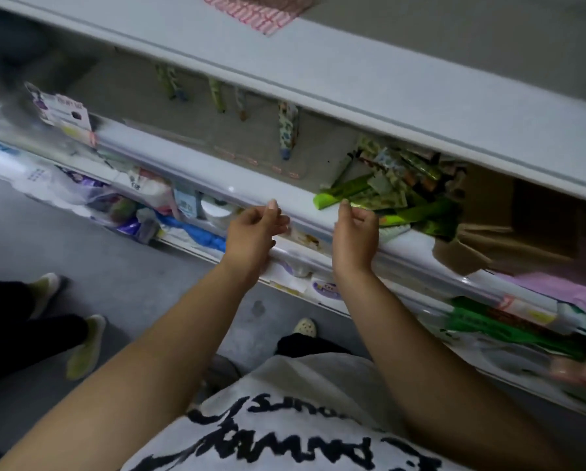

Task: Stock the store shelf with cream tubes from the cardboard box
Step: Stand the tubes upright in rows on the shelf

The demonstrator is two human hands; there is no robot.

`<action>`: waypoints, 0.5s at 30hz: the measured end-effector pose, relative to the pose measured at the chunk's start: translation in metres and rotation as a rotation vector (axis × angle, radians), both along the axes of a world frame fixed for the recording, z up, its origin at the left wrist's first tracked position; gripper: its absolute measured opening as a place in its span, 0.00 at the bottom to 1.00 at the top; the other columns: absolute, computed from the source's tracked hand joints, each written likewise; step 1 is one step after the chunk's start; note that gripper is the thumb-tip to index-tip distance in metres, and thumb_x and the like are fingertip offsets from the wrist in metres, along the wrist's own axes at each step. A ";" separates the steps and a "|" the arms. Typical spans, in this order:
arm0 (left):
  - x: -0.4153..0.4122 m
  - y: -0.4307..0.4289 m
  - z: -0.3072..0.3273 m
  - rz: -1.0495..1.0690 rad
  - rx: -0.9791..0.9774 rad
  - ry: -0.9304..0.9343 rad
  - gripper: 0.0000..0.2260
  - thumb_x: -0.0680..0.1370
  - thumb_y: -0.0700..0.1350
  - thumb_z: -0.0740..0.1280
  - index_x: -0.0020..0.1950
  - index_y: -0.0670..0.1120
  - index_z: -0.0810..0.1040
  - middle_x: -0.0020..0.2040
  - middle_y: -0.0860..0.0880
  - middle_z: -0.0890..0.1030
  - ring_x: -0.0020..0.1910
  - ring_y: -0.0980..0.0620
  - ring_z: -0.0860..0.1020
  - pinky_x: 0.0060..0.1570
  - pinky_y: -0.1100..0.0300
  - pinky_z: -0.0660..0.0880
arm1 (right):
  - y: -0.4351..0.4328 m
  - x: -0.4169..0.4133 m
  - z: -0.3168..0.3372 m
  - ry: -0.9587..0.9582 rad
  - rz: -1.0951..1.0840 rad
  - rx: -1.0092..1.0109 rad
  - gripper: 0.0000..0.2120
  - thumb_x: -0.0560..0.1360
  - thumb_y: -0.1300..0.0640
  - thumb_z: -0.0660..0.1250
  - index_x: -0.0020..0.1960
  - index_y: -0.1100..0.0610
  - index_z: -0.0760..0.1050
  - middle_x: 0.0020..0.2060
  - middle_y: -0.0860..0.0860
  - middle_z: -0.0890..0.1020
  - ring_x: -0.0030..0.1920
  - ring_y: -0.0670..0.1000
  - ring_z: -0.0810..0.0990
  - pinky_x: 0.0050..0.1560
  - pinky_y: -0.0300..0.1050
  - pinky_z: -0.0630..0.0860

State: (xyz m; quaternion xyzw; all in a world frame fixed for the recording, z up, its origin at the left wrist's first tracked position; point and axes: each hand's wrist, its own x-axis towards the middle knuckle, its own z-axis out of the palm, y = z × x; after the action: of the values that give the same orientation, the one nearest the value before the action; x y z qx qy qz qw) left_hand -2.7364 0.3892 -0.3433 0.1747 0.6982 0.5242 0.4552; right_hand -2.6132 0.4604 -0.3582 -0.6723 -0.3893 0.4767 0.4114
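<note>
**Shelf** (217, 169): a pale store shelf with a clear front rail was seen running slantwise from upper left to lower right, under an upper shelf board (352, 79).

**Cardboard box** (522, 212): it was recorded at the right end of the shelf, lying open toward the middle, one flap folded out over the front edge.

**Cream tubes** (403, 195): a loose heap of green and patterned tubes was noted in the mouth of the box, spilling onto the shelf. One bright green tube was pointed toward the front edge.

**Left hand** (256, 232): it was raised to the front edge of the shelf near its middle, forearm bare and stretched forward, back of the hand toward the camera. The fingers were loosely curled and the thumb lifted. Nothing was held.

**Right hand** (356, 236): it was raised likewise, just beside the near end of the green tube. The fingers were bent loosely inward with the thumb up, and nothing was seen gripped. Contact with the tube could not be told.

**Hanging packets** (287, 130): a few narrow patterned packets were hung along the shelf's back panel.

**Lower shelf goods** (142, 205): mixed wrapped goods were noted below the front edge.

**Floor** (132, 273): grey; another person's pale shoes (84, 348) were recorded at the left.
</note>
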 end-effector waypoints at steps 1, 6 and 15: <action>-0.009 0.009 0.002 -0.026 0.011 0.031 0.17 0.84 0.53 0.64 0.57 0.39 0.80 0.53 0.45 0.86 0.49 0.53 0.85 0.50 0.56 0.77 | 0.009 -0.008 -0.001 0.004 -0.018 0.008 0.10 0.79 0.51 0.66 0.52 0.59 0.75 0.44 0.51 0.81 0.47 0.53 0.80 0.47 0.47 0.75; -0.047 0.039 -0.005 -0.069 0.010 0.097 0.18 0.84 0.53 0.64 0.57 0.38 0.80 0.51 0.46 0.87 0.48 0.53 0.86 0.54 0.54 0.78 | 0.037 -0.039 -0.015 -0.026 -0.048 0.010 0.08 0.79 0.55 0.66 0.48 0.59 0.72 0.39 0.45 0.76 0.41 0.49 0.76 0.43 0.41 0.70; -0.081 0.082 -0.023 -0.311 -0.050 0.047 0.16 0.84 0.50 0.65 0.57 0.36 0.80 0.50 0.42 0.87 0.48 0.47 0.85 0.49 0.53 0.80 | 0.040 -0.046 -0.035 -0.141 -0.225 -0.034 0.07 0.79 0.54 0.68 0.50 0.57 0.73 0.47 0.53 0.81 0.45 0.50 0.78 0.43 0.39 0.69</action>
State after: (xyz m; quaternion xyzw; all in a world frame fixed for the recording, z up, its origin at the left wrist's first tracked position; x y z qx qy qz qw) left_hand -2.8177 0.4717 -0.3666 0.2814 0.6861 0.4256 0.5186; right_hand -2.6589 0.5008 -0.3932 -0.7504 -0.3311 0.3859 0.4223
